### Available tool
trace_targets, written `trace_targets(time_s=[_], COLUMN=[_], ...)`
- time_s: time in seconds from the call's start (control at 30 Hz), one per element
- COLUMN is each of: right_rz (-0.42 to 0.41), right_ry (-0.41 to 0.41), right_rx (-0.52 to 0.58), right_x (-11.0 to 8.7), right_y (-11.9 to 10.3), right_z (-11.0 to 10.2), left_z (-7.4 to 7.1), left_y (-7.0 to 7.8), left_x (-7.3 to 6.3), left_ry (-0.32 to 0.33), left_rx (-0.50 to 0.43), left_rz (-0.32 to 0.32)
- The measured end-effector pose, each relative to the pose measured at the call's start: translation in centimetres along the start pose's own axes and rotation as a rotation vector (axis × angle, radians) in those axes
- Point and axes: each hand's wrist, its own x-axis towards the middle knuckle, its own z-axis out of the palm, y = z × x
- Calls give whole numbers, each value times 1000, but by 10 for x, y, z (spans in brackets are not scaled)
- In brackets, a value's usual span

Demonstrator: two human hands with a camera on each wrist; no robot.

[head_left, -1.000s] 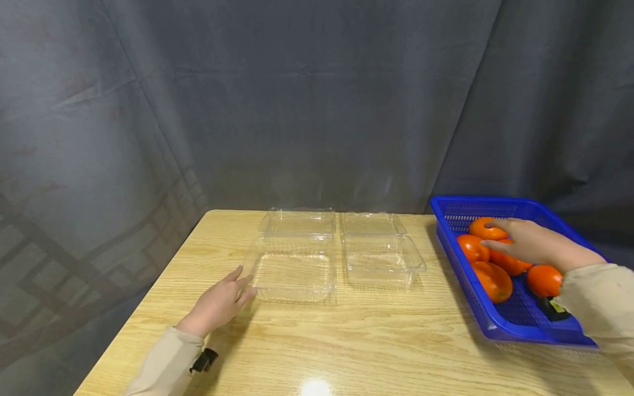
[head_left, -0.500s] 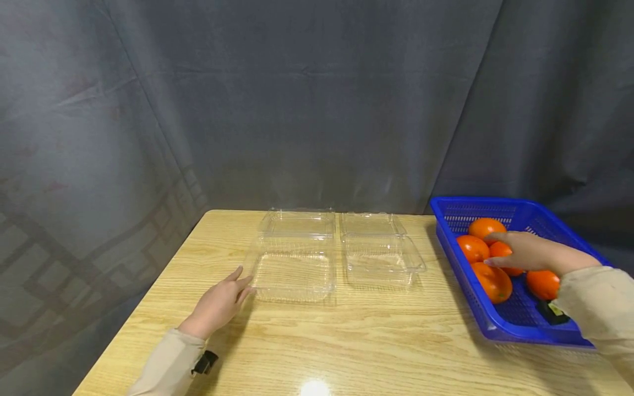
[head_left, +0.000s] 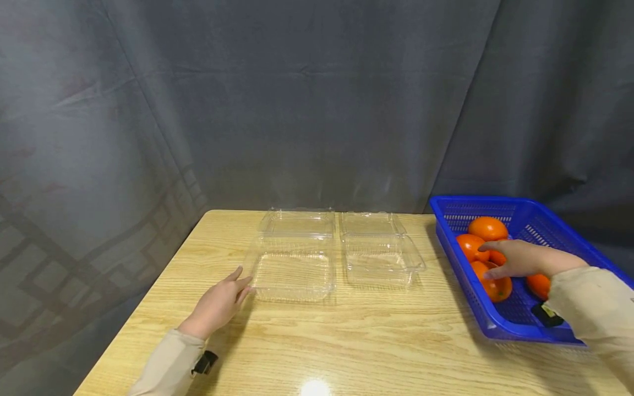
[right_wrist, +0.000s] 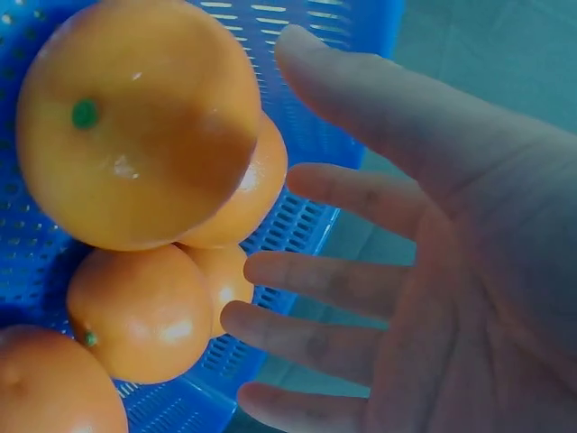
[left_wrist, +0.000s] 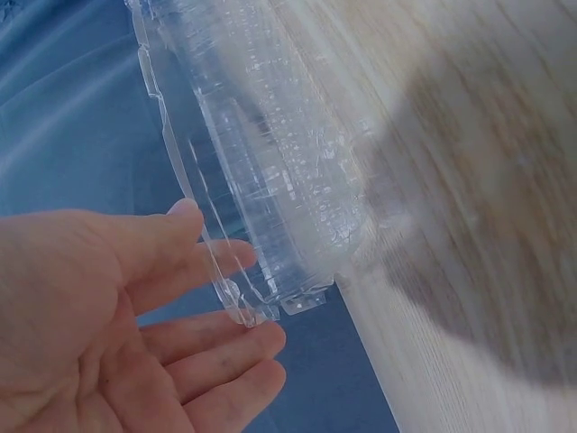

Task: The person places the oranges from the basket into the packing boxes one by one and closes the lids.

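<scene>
My left hand (head_left: 215, 308) rests at the left edge of a clear plastic clamshell box (head_left: 294, 275), which lies with its lid folded back. In the left wrist view, the thumb (left_wrist: 167, 230) meets the thin rim and the relaxed fingers spread along the box corner. Over a blue plastic basket (head_left: 482, 316) my right hand (head_left: 530, 258) hovers with thumb and fingers apart, holding nothing. Several oranges lie below it. The right wrist view shows a large orange (right_wrist: 126, 135) just off the thumb tip, with smaller-looking oranges beside the fingertips.
A second clear clamshell box (head_left: 381, 264), also unfolded, stands close to the right of the first. The wooden table (head_left: 396, 335) carries both boxes and the basket. A dark grey curtain (head_left: 317, 110) hangs behind the table's back edge.
My right hand has shifted toward me and left within the basket, from the back oranges to above the front one. The left hand stays at the box edge.
</scene>
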Motion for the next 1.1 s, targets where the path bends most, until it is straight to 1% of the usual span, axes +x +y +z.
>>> trace_targets(time_s=[0.1,0.3,0.5,0.63,0.7,0.87,1.0,1.1], right_rz=[1,28,9,-45,-58,-52,-77,-76], right_ry=[-12,-61,-77,-55,-48,-65,-51,-53], right_rx=[3,29,35,46,49,51,44,53], right_x=[0,0,2,3,4,6,8,9], right_y=[-1,-2,1,5,7,9,8,8], right_z=[0,-3,-2,2,4,8,11,11], left_z=[1,1,0,0,0,0,0,0], left_y=[-1,-1,0,-1,-1,-1,-1,-1], left_x=[0,0,-1,-1,-1,-1,-1,-1], left_ry=[8,28,20,19,21,29,33,29], left_rx=[-1,-1,-1,-2,-3,-4,-10,-17], left_rz=[6,23,28,26,26,29,31,34])
